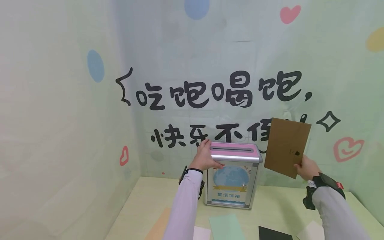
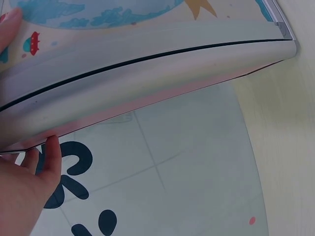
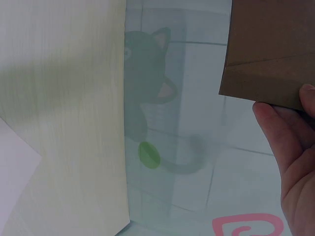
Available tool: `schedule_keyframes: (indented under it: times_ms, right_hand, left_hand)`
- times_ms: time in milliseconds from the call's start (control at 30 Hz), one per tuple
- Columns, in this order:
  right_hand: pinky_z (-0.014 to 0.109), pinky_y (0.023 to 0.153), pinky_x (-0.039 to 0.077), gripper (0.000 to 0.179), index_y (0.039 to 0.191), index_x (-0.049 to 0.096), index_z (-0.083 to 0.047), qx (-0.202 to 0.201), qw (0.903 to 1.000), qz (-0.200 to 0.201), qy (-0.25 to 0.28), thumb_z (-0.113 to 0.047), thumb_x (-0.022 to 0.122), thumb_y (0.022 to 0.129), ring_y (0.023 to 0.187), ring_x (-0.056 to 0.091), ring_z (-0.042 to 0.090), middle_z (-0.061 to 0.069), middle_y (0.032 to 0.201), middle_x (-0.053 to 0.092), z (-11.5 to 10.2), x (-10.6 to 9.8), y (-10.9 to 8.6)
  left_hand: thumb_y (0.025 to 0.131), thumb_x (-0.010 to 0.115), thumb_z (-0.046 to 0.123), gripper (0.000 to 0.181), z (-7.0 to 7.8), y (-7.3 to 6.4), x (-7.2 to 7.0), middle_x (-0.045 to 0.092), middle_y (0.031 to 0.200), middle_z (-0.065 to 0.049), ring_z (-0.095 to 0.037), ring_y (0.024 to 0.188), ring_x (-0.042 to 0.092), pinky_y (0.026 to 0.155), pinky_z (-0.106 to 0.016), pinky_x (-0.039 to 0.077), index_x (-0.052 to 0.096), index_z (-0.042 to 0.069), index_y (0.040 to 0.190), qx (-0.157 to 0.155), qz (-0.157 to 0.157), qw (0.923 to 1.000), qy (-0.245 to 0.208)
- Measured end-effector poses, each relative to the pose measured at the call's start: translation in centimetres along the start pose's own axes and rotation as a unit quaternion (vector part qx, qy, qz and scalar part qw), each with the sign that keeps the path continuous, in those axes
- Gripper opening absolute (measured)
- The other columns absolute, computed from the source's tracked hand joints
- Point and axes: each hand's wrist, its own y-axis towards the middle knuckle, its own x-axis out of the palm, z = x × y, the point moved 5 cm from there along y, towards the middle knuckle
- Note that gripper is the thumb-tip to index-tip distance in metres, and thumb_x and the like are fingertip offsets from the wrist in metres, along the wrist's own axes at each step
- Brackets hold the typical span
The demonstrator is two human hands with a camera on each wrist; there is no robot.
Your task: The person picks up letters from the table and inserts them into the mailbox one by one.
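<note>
An upright letter box point(image 1: 216, 203) with a silver frame, a pink top point(image 1: 240, 154) and a slot along that top stands on the table against the back wall. My left hand point(image 1: 205, 159) grips its upper left corner, thumb on the front and fingers over the top; in the left wrist view the fingertips point(image 2: 52, 147) lie at the pink edge. To the right of the box, my right hand point(image 1: 309, 169) pinches a brown envelope point(image 1: 285, 141) by its lower right edge, held up in the air. The right wrist view shows thumb and fingers at the envelope's point(image 3: 270, 73) edge.
Along the front of the pale table point(image 1: 141, 196) lie an orange paper point(image 1: 159, 223), a white one point(image 1: 201, 233), a green one point(image 1: 227, 228), a black one point(image 1: 273, 234) and another white paper point(image 1: 312, 230). Printed walls point(image 1: 168, 43) enclose the table at the back and sides.
</note>
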Motion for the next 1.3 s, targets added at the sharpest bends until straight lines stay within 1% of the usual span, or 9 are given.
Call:
schedule_keyframes:
  times_ms: [167,300,400,533,667,767,900,1100,1300]
  right_hand:
    - [0.051,0.064,0.048,0.029,0.103,0.04,0.021,-0.008,0.9999,0.007,0.0,0.003,0.05,0.083,0.078,0.056,0.048,0.04,0.092,0.053,-0.5,-0.7,0.3]
    - [0.047,0.06,0.047,0.029,0.103,0.04,0.021,-0.01,0.9999,0.002,-0.001,0.004,0.049,0.083,0.075,0.057,0.045,0.04,0.092,0.053,-0.9,-1.2,0.6]
    - [0.045,0.06,0.048,0.032,0.107,0.037,0.022,-0.004,0.9999,-0.008,0.005,0.003,0.048,0.084,0.078,0.056,0.046,0.042,0.097,0.051,-1.2,-1.6,0.9]
    - [0.046,0.063,0.049,0.036,0.112,0.034,0.021,0.013,0.9995,-0.023,0.02,0.002,0.048,0.085,0.084,0.054,0.05,0.043,0.104,0.047,-1.6,-2.1,1.2]
    - [0.045,0.064,0.05,0.038,0.114,0.033,0.02,0.024,0.999,-0.031,0.023,0.001,0.049,0.086,0.084,0.054,0.05,0.043,0.106,0.047,-1.9,-2.5,1.4]
    - [0.043,0.062,0.05,0.037,0.112,0.034,0.021,0.022,0.9991,-0.031,0.02,0.001,0.05,0.086,0.08,0.055,0.047,0.043,0.104,0.047,-2.3,-2.9,1.5]
    - [0.044,0.062,0.05,0.037,0.113,0.033,0.021,0.018,0.999,-0.033,0.024,0.002,0.049,0.086,0.08,0.055,0.047,0.044,0.105,0.047,-3.1,-3.6,1.7]
    - [0.046,0.066,0.05,0.039,0.116,0.032,0.022,0.018,0.9988,-0.037,0.025,0.0,0.048,0.087,0.083,0.055,0.048,0.044,0.107,0.045,-4.3,-4.7,2.5]
    - [0.038,0.06,0.049,0.039,0.115,0.033,0.022,0.009,0.999,-0.039,0.017,-0.001,0.047,0.087,0.083,0.055,0.047,0.044,0.108,0.046,-5.1,-5.8,3.0]
  left_hand:
    - [0.053,0.088,0.029,0.111,0.0,0.0,-0.1,0.021,0.147,-0.011,-0.029,0.13,0.027,0.098,-0.04,0.038,0.027,0.002,0.141,-0.001,0.001,1.0,0.008]
    - [0.053,0.088,0.03,0.111,0.0,0.0,-0.1,0.02,0.147,-0.011,-0.029,0.13,0.026,0.099,-0.04,0.037,0.026,0.001,0.141,-0.001,0.001,0.9999,0.013]
    - [0.053,0.088,0.029,0.111,0.0,0.0,-0.1,0.02,0.147,-0.011,-0.029,0.13,0.027,0.098,-0.039,0.038,0.027,0.002,0.141,0.0,0.002,0.9999,0.01]
    - [0.052,0.088,0.029,0.11,0.1,0.0,-0.2,0.021,0.146,-0.011,-0.029,0.128,0.029,0.096,-0.04,0.04,0.029,0.002,0.14,0.002,0.005,1.0,0.008]
    - [0.052,0.088,0.029,0.109,0.1,0.0,-0.3,0.022,0.146,-0.011,-0.029,0.127,0.029,0.095,-0.04,0.04,0.029,0.002,0.14,0.002,0.005,0.9999,0.009]
    - [0.053,0.088,0.028,0.109,0.2,-0.1,-0.3,0.021,0.146,-0.011,-0.028,0.127,0.029,0.095,-0.039,0.04,0.028,0.002,0.14,0.002,0.003,1.0,0.005]
    - [0.053,0.088,0.027,0.109,0.3,-0.1,-0.4,0.021,0.146,-0.012,-0.028,0.127,0.029,0.095,-0.039,0.04,0.028,0.001,0.14,0.004,0.003,1.0,0.0]
    - [0.054,0.088,0.028,0.11,0.2,0.0,-0.3,0.02,0.147,-0.01,-0.027,0.127,0.029,0.095,-0.039,0.04,0.026,0.003,0.141,-0.007,-0.001,1.0,0.004]
    - [0.054,0.088,0.028,0.112,0.2,-0.2,-0.3,0.02,0.147,-0.01,-0.028,0.129,0.028,0.096,-0.039,0.04,0.024,0.003,0.142,-0.009,-0.004,0.9999,-0.003]
